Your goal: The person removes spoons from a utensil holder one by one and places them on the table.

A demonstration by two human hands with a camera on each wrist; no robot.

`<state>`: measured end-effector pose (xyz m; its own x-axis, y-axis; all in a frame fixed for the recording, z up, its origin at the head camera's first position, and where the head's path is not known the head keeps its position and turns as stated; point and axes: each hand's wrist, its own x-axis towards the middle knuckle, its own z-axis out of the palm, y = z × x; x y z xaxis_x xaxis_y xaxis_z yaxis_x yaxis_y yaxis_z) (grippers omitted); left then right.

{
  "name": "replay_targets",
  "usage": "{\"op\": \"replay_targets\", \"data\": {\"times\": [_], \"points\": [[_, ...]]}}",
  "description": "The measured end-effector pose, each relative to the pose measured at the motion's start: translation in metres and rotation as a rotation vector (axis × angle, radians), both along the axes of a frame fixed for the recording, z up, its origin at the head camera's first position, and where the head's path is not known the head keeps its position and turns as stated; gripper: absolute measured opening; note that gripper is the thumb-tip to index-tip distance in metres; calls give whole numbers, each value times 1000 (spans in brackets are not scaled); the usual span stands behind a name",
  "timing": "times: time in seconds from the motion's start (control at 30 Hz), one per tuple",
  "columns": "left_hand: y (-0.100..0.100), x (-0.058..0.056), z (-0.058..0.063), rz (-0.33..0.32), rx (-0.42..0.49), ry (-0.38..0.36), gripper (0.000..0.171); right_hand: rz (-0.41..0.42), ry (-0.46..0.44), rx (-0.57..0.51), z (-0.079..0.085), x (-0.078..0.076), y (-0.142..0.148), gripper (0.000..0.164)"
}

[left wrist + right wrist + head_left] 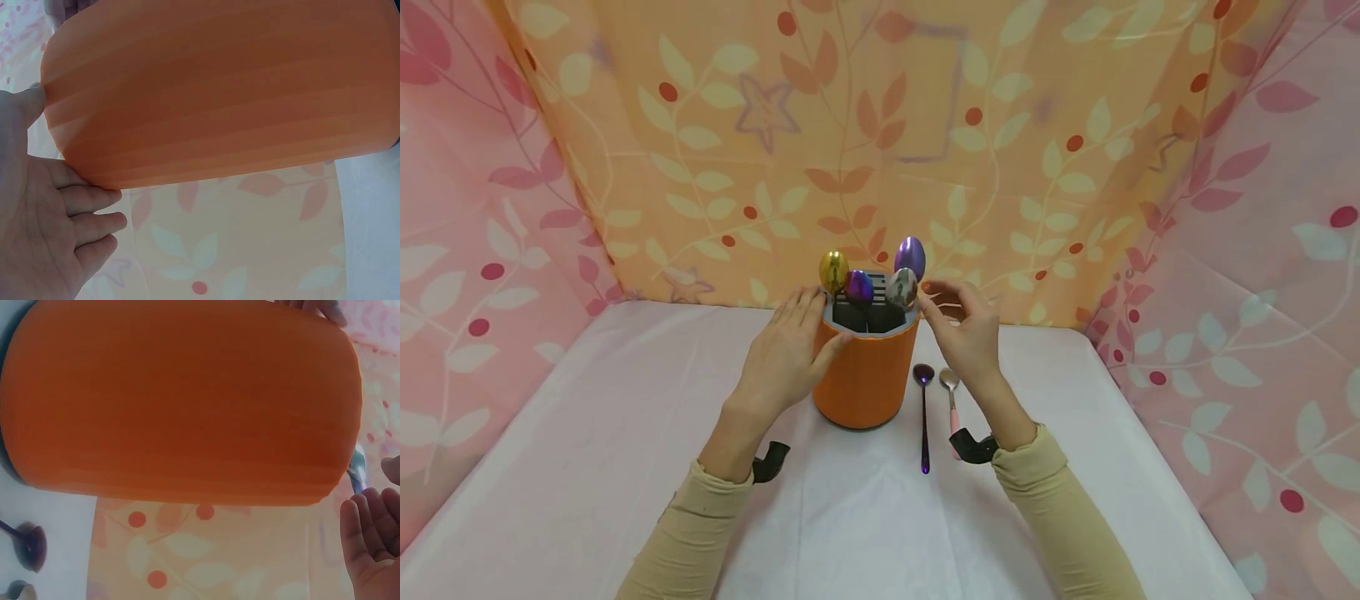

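Note:
An orange utensil holder [865,375] with a grey slotted top stands upright at the middle of the table. Spoons rise from it, bowls up: a gold spoon [833,271], a purple-blue spoon [859,287], a silver spoon [902,287] and a violet spoon [910,257]. My left hand [786,350] rests against the holder's left upper side, fingers extended and thumb at the front rim. Beside the right rim, near the silver and violet spoons, is my right hand [966,329]. Its fingers are loosely bent with nothing held; the right wrist view shows the palm [378,569].
Right of the holder, a dark purple spoon [924,417] and a pink-handled spoon [951,396] lie on the white tablecloth [625,433]. Patterned orange cloth [850,108] hangs behind, with pink cloth [1262,250] at the sides. Black wrist mounts [973,447] project inward.

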<state>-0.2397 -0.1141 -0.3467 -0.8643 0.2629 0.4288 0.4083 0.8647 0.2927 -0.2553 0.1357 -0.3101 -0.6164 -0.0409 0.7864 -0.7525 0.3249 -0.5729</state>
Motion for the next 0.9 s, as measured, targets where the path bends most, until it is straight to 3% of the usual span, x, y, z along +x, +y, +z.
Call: {"op": "replay_targets", "data": {"times": [0.2,0.5,0.77,0.9], "points": [[0,0,-1,-5,7,8,86,-17,4,8,1,-3,-8,27],[1,-1,-1,-7,3,11,86,-67,-65,10,-21,-31,-7,37],[1,0,0,-5,5,12,85,-72,-58,38,-20,-33,-8,38],[0,0,0,-1,3,7,85,-33,-82,28,-18,-31,-9,39]]}}
